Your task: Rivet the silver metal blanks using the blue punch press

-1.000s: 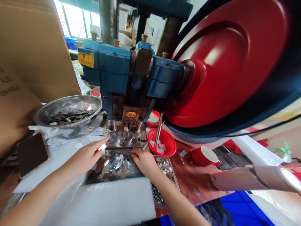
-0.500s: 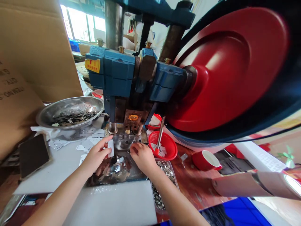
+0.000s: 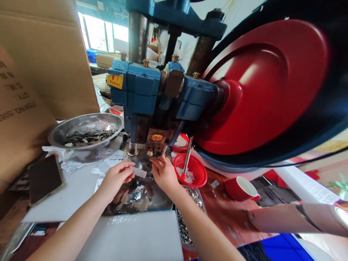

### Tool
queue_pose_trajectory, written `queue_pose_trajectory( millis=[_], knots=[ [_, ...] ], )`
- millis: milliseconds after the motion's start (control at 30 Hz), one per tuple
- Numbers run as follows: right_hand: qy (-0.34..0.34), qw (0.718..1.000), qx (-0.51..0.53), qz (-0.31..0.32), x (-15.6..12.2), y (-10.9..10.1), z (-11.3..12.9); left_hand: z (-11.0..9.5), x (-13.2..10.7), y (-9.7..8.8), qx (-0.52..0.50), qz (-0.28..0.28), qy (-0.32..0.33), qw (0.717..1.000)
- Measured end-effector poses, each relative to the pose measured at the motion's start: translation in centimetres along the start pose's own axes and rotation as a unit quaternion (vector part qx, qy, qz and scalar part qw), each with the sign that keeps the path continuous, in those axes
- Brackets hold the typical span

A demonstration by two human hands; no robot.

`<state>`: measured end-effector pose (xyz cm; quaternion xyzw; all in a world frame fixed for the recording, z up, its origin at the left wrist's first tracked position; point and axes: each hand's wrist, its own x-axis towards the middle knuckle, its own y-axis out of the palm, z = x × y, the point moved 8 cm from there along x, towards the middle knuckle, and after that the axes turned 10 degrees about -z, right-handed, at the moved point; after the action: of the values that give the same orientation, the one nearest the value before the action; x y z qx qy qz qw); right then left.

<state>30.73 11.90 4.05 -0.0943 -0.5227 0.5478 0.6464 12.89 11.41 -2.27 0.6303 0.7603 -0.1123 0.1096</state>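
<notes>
Steel bowl (image 3: 85, 130): holds dark scraps, possibly metal.
Red cup (image 3: 240, 188): on its side.
Phone (image 3: 45, 178): face-up.

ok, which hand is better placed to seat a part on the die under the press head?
Probably the right hand: its fingertips are already at the die plate below the punch. The left hand sits further back, pinching a small flat metal piece.
</notes>
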Motion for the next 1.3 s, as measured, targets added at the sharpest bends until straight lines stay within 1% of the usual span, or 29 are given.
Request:
queue_pose_trajectory(
  millis=[33, 133, 167, 233, 300, 367, 433, 500, 567, 633, 667, 767, 867, 967, 1033, 1100, 1167, 1233, 1300],
  knots=[
    [0.01, 1.0, 0.027, -0.004, -0.3, -0.1, 0.2, 0.1, 0.0, 0.2, -0.01, 0.003, -0.001, 1.0],
    [0.019, 0.996, 0.082, 0.014, -1.4, 0.1, 1.2, 0.1, -0.2, 1.0, -0.053, 0.023, 0.005, 0.998],
    [0.013, 0.996, 0.082, 0.012, -1.7, 0.1, 1.5, 0.1, -0.3, 1.3, -0.064, 0.034, 0.009, 0.997],
    [-0.019, 0.998, 0.055, -0.013, -2.2, -0.5, 2.0, 0.0, -0.6, 2.0, -0.068, 0.055, 0.028, 0.996],
    [-0.071, 0.997, 0.01, -0.038, -2.7, -1.0, 2.5, -0.4, -0.8, 2.4, -0.047, 0.065, 0.06, 0.995],
    [-0.116, 0.992, -0.023, -0.048, -3.1, -1.2, 2.7, -0.9, -1.0, 2.6, -0.01, 0.061, 0.097, 0.993],
    [-0.126, 0.99, -0.021, -0.058, -3.1, -1.3, 2.5, -1.6, -1.1, 2.7, 0.048, 0.044, 0.147, 0.987],
    [-0.097, 0.993, 0.013, -0.072, -2.6, -1.2, 1.8, -2.7, -1.1, 3.0, 0.133, 0.016, 0.222, 0.966],
    [-0.038, 0.994, 0.058, -0.086, -1.7, -0.9, 0.7, -3.9, -1.0, 3.5, 0.216, -0.015, 0.3, 0.929],
    [0.029, 0.991, 0.087, -0.097, -0.8, -0.4, -0.6, -4.7, -0.4, 4.1, 0.267, -0.038, 0.348, 0.898],
    [0.06, 0.989, 0.093, -0.099, -0.4, -0.1, -1.2, -4.9, 0.1, 4.4, 0.278, -0.046, 0.358, 0.89],
    [0.132, 0.982, 0.099, -0.096, 0.5, 1.0, -3.0, -4.9, 2.1, 5.0, 0.284, -0.06, 0.356, 0.888],
    [0.176, 0.972, 0.122, -0.091, 1.0, 2.0, -4.3, -4.5, 3.7, 5.8, 0.283, -0.045, 0.343, 0.894],
    [0.196, 0.966, 0.141, -0.089, 1.2, 2.9, -5.1, -3.9, 4.6, 6.8, 0.283, -0.006, 0.331, 0.9],
    [0.2, 0.965, 0.145, -0.087, 1.3, 3.3, -5.4, -3.7, 4.8, 7.4, 0.283, 0.015, 0.331, 0.9],
    [0.203, 0.964, 0.149, -0.085, 1.3, 3.5, -5.5, -4.0, 4.6, 7.6, 0.283, 0.021, 0.336, 0.898],
    [0.207, 0.962, 0.15, -0.092, 0.9, 3.1, -5.6, -4.5, 4.0, 6.9, 0.284, 0.001, 0.344, 0.895],
    [0.206, 0.96, 0.151, -0.111, 0.1, 2.1, -5.6, -5.3, 2.9, 5.3, 0.282, -0.039, 0.353, 0.891],
    [0.196, 0.961, 0.154, -0.122, -1.0, 0.9, -5.4, -5.6, 1.3, 3.9, 0.293, -0.057, 0.364, 0.882]
  ],
)
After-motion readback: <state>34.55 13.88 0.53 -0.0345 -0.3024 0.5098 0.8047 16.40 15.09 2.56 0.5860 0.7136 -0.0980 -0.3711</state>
